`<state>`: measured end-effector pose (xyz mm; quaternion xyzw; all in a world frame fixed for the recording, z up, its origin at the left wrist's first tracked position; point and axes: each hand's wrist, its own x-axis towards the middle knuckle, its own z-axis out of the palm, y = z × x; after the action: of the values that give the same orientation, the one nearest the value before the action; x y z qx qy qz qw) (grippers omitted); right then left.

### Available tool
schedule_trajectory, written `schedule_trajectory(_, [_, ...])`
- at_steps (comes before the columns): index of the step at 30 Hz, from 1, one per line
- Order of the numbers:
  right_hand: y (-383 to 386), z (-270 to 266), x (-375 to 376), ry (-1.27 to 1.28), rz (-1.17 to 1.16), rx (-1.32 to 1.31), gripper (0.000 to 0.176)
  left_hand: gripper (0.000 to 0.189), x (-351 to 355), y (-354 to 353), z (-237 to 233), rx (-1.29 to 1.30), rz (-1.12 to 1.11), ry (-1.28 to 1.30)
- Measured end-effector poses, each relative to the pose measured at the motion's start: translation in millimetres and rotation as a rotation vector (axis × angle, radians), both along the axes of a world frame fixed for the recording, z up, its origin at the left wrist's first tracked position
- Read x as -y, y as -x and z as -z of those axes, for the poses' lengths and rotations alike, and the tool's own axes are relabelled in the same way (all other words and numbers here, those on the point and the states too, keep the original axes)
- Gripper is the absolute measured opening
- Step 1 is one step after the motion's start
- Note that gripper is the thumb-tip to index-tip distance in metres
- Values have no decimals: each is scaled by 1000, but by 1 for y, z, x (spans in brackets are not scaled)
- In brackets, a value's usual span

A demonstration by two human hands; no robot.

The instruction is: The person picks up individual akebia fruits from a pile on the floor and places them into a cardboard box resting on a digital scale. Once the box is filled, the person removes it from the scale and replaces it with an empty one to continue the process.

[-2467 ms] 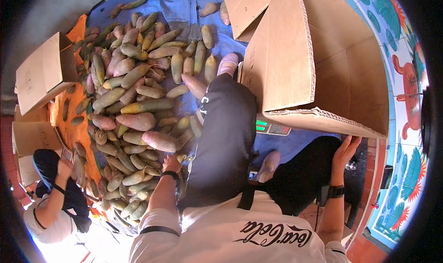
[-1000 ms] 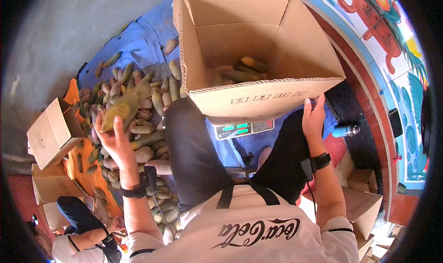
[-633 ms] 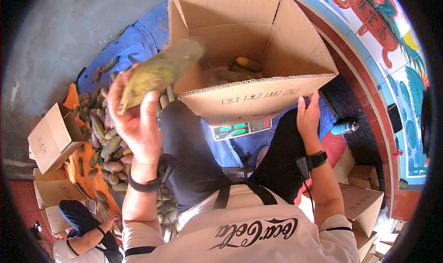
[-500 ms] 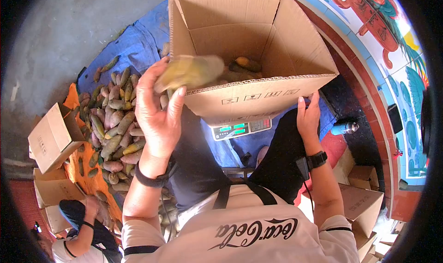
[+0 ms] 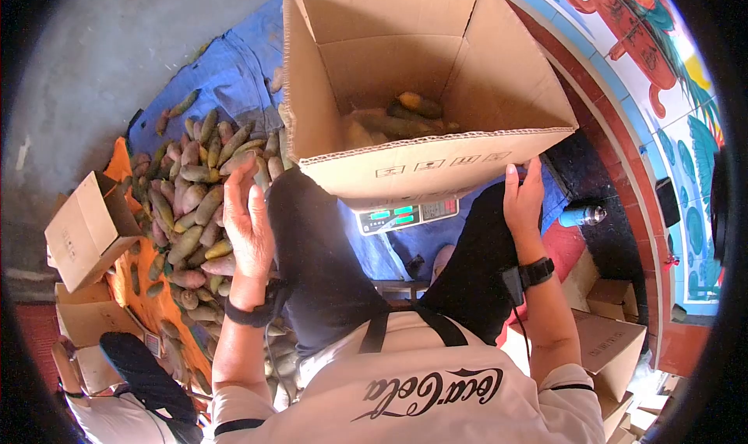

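A large open cardboard box stands on a digital scale in front of me, with several greenish-yellow oblong fruits lying in its bottom. My left hand hangs empty, fingers apart, to the left of the box over my black-trousered knee. Beyond it lies a heap of the same green, yellow and pinkish fruits on a blue and orange sheet. My right hand rests flat against the box's lower right corner.
Smaller cardboard boxes stand left of the heap, others at the right. Another person crouches at the lower left. A painted tiled wall runs along the right. A blue can lies by the scale.
My left hand lifted a fruit from the heap, carried it over the box's left wall and let it go inside; the hand is now empty and lower. My right hand stayed on the box.
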<state>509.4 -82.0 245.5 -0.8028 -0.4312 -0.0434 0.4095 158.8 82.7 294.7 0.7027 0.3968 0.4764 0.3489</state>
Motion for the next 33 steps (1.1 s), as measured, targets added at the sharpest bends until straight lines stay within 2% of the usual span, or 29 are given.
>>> schedule_trajectory(4, [1,0,-3,-26,-2,56,48,32,1,31,16,-256,-34,116])
schedule_trajectory(6, [5,-5,-5,-84,-39,-6,47,30,0,45,32,-299,-76,102])
schedule_trajectory(7, [4,-3,-4,-82,-40,-5,47,29,-1,55,43,-428,-81,98])
schedule_trajectory(8, [2,0,-3,-50,-15,16,46,28,-2,63,55,-557,-85,92])
schedule_trajectory(10, [2,0,-3,-14,11,40,46,27,0,79,86,-543,-90,67])
schedule_trajectory(18, [2,0,-3,-27,4,66,46,27,13,149,206,-879,-28,408])
schedule_trajectory(20, [3,-2,-3,-13,3,45,46,29,19,154,211,-948,-11,455])
schedule_trajectory(22, [4,-3,-3,1,2,23,46,33,31,146,197,-1129,-56,599])
schedule_trajectory(23, [4,-3,-4,-16,-11,-15,46,33,34,154,209,-1127,-56,602])
schedule_trajectory(25, [5,-4,-4,-31,-24,-51,46,40,41,182,249,-1335,26,450])
schedule_trajectory(26, [5,-3,-4,-20,-11,-45,45,40,48,192,261,-1333,27,453])
schedule_trajectory(28, [3,-2,-4,-8,1,-38,45,46,59,201,269,-1069,34,421])
schedule_trajectory(29, [2,-1,-4,-9,-3,-12,44,46,61,203,274,-1067,34,423])
schedule_trajectory(31, [3,-3,-4,-7,-9,15,44,46,67,197,267,-1076,42,648])
schedule_trajectory(33, [7,-7,-5,-24,-41,-8,42,46,69,196,270,-1112,40,611])
